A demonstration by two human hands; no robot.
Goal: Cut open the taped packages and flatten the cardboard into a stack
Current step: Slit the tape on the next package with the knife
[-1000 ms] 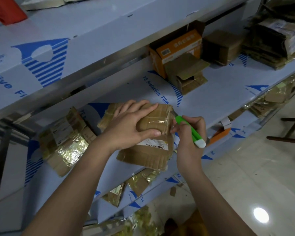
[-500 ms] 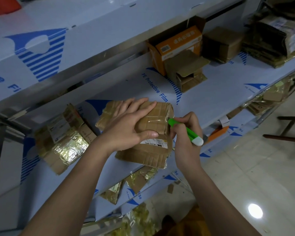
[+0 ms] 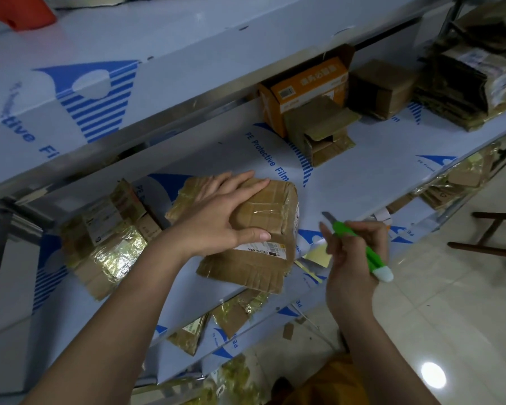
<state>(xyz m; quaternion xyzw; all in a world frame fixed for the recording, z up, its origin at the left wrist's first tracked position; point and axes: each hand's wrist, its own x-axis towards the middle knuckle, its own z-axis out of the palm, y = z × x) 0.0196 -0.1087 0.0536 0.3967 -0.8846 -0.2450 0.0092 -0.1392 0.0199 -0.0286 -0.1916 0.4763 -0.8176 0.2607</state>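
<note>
Pulled back from the package, the right hand now holds the green utility knife clear of it, fingers curled round the handle, blade bared. Left of those fingers, the left hand lies flat, fingers spread, on the crumpled brown taped package on the shelf, shipping label under the thumb.

We see a shelf covered in pale blue film with blue print. On it lies a taped brown package near the front edge. To its left lies flat cardboard with shiny gold foil. Farther back stand an orange box, an open brown box in front of it, and a closed brown box beside them. A cardboard stack sits at the right end.
</note>
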